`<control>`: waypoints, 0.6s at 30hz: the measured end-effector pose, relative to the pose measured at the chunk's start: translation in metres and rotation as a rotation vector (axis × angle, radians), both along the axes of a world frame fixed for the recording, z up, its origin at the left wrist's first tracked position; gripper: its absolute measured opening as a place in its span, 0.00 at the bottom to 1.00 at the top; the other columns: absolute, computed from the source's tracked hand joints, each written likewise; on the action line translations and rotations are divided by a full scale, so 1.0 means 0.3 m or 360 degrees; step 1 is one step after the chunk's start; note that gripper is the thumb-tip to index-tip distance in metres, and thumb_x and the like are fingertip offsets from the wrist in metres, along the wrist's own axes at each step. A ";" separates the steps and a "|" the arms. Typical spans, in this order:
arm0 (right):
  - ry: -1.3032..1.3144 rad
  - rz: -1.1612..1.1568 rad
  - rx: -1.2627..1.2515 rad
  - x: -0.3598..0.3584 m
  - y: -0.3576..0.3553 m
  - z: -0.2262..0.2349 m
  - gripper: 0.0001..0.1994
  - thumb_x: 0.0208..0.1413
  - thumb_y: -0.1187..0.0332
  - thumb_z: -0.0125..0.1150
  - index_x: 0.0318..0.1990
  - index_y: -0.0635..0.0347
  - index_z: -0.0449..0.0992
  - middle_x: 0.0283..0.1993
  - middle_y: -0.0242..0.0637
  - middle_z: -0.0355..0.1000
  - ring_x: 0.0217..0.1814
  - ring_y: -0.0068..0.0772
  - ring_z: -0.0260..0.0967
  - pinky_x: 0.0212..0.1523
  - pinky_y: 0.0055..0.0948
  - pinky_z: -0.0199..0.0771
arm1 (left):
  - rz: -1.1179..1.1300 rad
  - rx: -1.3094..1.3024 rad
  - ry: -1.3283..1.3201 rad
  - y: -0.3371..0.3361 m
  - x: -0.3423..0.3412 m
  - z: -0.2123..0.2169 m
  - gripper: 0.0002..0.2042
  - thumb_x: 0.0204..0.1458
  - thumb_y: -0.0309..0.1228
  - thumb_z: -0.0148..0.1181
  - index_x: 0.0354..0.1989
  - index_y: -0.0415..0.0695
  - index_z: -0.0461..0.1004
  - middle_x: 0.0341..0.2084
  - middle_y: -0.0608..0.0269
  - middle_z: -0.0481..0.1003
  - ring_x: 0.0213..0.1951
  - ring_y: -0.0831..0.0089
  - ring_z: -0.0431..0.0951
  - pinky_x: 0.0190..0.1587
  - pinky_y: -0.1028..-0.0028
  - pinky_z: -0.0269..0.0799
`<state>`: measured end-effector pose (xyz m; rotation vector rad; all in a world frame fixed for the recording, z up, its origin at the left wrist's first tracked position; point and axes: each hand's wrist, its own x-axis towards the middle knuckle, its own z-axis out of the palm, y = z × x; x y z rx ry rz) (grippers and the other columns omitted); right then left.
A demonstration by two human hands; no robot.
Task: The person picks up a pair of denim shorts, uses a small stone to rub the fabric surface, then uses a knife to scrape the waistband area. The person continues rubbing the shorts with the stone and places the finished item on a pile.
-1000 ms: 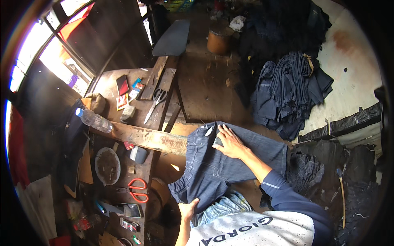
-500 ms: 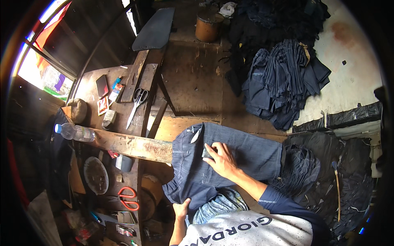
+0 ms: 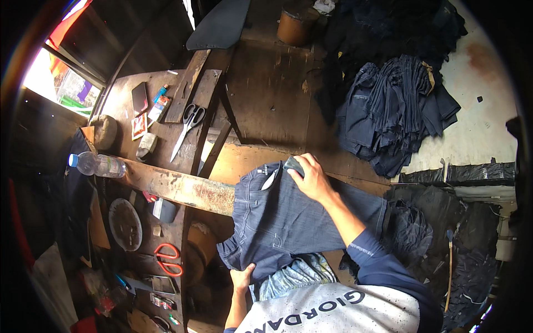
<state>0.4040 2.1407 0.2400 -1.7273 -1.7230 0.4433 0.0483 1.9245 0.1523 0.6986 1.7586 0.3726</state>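
A dark blue denim garment with a gathered waistband, like short trousers (image 3: 327,222), lies over the end of a worn wooden board (image 3: 183,191) and across my lap. My right hand (image 3: 315,180) is closed around a small dark grey block (image 3: 292,165). It presses the block on the far edge of the denim, beside the pale pocket opening. Down at the near end of the waistband, my left hand (image 3: 241,276) pinches the cloth between thumb and fingers. The block's material cannot be made out.
Left of me, a wooden table holds black-handled scissors (image 3: 186,130), red-handled scissors (image 3: 168,260), a plastic bottle (image 3: 99,165), a phone (image 3: 139,99) and a round dish (image 3: 125,225). Denim garments (image 3: 388,111) are piled at the far right. Dark cloth heaps lie near my right arm.
My right hand has moved the block from the middle of the denim to its far edge. The left hand keeps its hold on the waistband. The whole view has shifted slightly.
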 end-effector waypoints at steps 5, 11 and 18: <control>-0.0004 0.0028 -0.0028 0.072 0.010 -0.037 0.19 0.54 0.67 0.69 0.50 0.68 0.74 0.47 0.51 0.72 0.49 0.54 0.73 0.51 0.43 0.75 | 0.0138 0.0347 -0.0336 0.012 0.002 0.012 0.20 0.44 0.30 0.75 0.42 0.28 0.79 0.39 0.55 0.82 0.40 0.68 0.81 0.49 0.69 0.75; 0.0087 -0.0034 0.0113 0.065 -0.040 -0.135 0.20 0.54 0.65 0.70 0.49 0.69 0.75 0.47 0.50 0.73 0.49 0.53 0.74 0.50 0.42 0.76 | 0.0051 0.0138 -0.0199 0.014 0.003 0.011 0.19 0.43 0.29 0.75 0.40 0.27 0.79 0.38 0.55 0.82 0.39 0.68 0.80 0.48 0.69 0.75; 0.0055 0.0297 -0.0356 -0.094 -0.114 0.167 0.22 0.50 0.63 0.73 0.48 0.70 0.76 0.46 0.51 0.73 0.47 0.53 0.74 0.50 0.43 0.77 | 0.0068 0.0281 -0.0348 0.030 0.017 0.025 0.17 0.46 0.26 0.71 0.42 0.27 0.79 0.40 0.55 0.82 0.40 0.69 0.80 0.49 0.69 0.74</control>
